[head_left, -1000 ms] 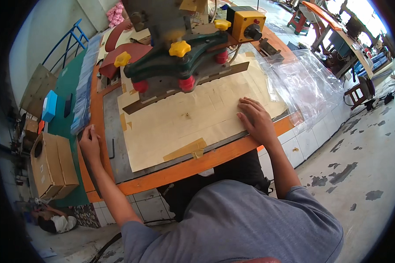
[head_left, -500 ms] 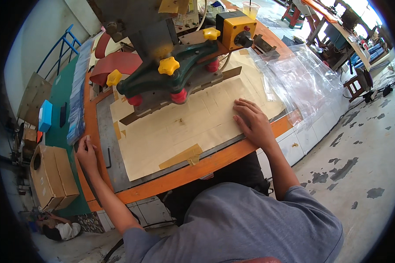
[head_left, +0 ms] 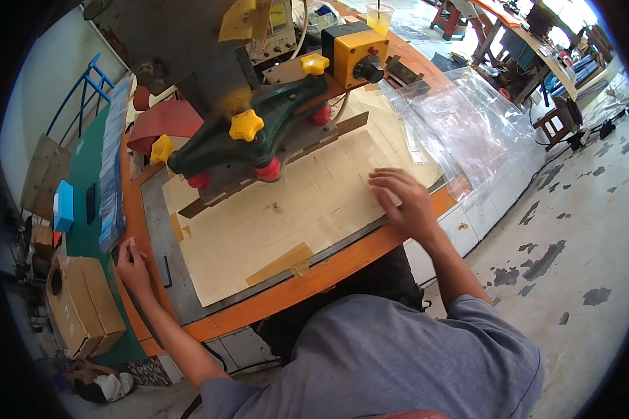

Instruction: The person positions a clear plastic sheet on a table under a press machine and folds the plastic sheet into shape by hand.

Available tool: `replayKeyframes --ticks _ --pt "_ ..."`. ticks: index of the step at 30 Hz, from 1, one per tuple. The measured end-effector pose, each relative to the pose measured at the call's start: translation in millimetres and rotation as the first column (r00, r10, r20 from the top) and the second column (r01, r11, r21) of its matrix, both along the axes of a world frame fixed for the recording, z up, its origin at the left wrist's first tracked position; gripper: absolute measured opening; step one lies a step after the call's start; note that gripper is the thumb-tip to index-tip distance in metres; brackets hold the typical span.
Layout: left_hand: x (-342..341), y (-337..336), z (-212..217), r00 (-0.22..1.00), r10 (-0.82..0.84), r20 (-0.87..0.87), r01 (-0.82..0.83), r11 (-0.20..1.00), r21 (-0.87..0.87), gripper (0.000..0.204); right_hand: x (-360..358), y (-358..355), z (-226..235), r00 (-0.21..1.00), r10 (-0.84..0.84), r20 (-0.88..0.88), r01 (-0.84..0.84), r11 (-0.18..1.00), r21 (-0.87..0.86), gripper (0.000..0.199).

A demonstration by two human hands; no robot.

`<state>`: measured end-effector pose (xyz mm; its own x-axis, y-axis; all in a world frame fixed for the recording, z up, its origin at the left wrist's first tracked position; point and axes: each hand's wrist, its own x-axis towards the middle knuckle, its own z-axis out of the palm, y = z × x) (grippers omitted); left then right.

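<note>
Tan paper sheeting (head_left: 307,209), taped flat over the grey bed of the orange-edged worktop (head_left: 328,274), lies under your right hand (head_left: 402,199), whose fingers (head_left: 388,174) are spread wide and pressed flat on it, gripping nothing. Just beyond those fingertips hangs the dark green cast press head with yellow and red knobs (head_left: 258,136), its long dark bar (head_left: 286,157) close over the sheet. That is your main risk: if the head comes down while your hand rests this near, the fingertips could be caught, so I would judge it wise to pull them back toward you first. Your left hand (head_left: 131,264) sits well apart from the right, at the near-left edge of the worktop, fingers loosely curled on the rim; whether it pinches anything I cannot tell. Just beside it lies a small black bent key (head_left: 166,271), which a careless nudge could send off the edge. A strip of brown tape (head_left: 281,262) near you holds the sheet's edge; pushing sideways with the flat hand could wrinkle the paper or lift that tape. To the far side of your right hand, clear plastic film (head_left: 468,126) drapes loosely and could slide under the bar if dragged.
</note>
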<state>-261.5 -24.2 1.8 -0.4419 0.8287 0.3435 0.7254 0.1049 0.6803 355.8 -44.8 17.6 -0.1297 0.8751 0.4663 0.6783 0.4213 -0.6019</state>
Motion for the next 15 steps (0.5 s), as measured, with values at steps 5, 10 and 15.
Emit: replayKeyframes --ticks 5,10,15 --pt "-1.4 -8.2 3.7 0.998 0.006 -0.059 -0.004 1.000 0.030 0.029 68.4 31.2 67.0 0.950 -0.287 0.125 0.251 0.937 0.241 0.018" --pt "-2.0 -0.2 -0.5 1.000 -0.008 -0.029 0.010 0.998 0.056 0.029 188.3 75.9 104.5 0.444 -0.628 0.639 0.681 0.700 0.214 0.055" --pt "-0.2 -5.1 5.6 1.000 -0.004 -0.022 0.005 0.997 0.071 0.030 251.5 91.3 107.0 0.284 -0.617 0.734 0.865 0.494 0.080 0.043"
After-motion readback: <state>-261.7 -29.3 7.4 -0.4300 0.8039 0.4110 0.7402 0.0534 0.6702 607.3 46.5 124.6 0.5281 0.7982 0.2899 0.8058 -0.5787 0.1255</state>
